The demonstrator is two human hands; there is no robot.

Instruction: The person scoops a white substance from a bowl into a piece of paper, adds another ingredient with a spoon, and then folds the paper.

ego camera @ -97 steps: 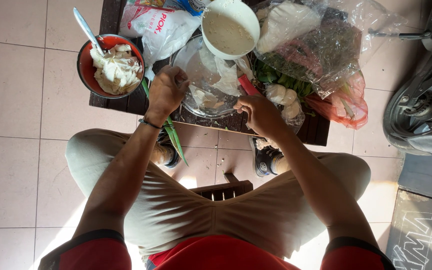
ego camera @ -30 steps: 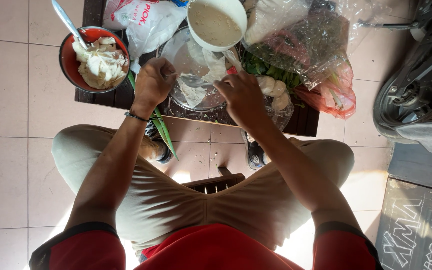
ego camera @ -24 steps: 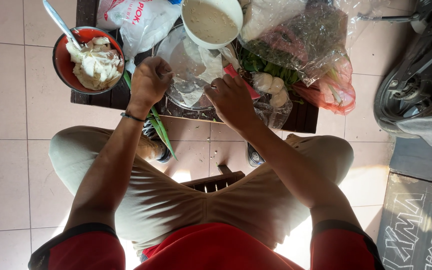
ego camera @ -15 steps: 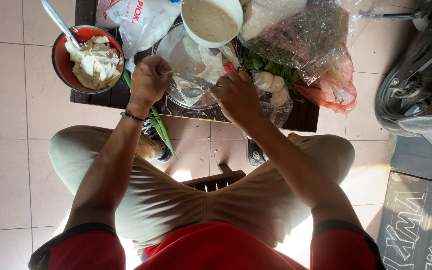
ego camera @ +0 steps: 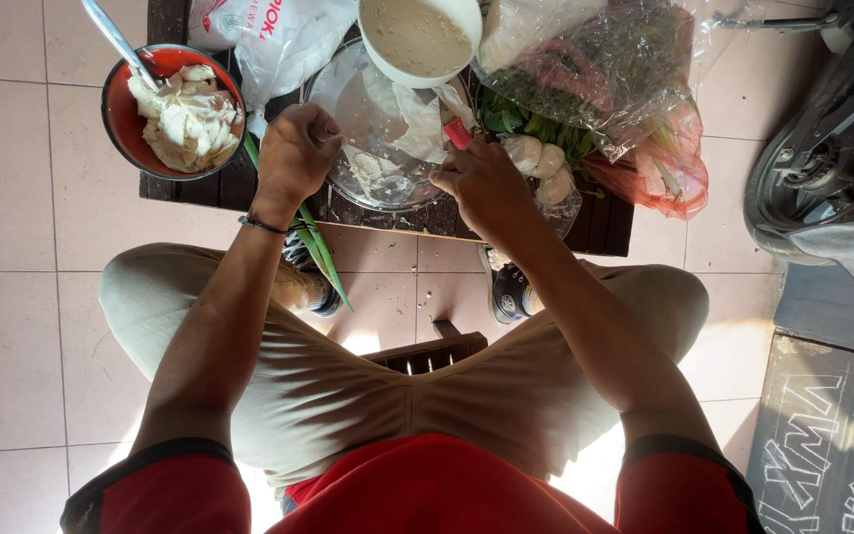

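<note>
Hands at the glass bowl

Glass bowl sits on the low dark slatted table, directly between the person's two hands, with thin pale sheets lying inside it and a small pale lump near its near rim. The left hand is curled into a loose fist at the bowl's left rim, fingers drawn together; what they pinch, if anything, cannot be told from this view. A dark band circles that wrist. The right hand rests at the bowl's right rim with fingers bent and closed, and a red handle shows just past its fingertips; whether the hand grips it cannot be told.

Just beyond the hands, overlapping the bowl's far rim, stands a white bowl filled with a pale beige mix. Off to the left of the left hand is a red bowl heaped with white pieces, a metal spoon leaning out of it. A white plastic bag lies between the red bowl and the glass one. Long green stalks hang off the table edge under the left wrist. To the right of the right hand lie pale bulbs in clear plastic, leafy greens, and a large clear bag of herbs over a pinkish-red bag. The person sits with knees apart on a tiled floor.
</note>
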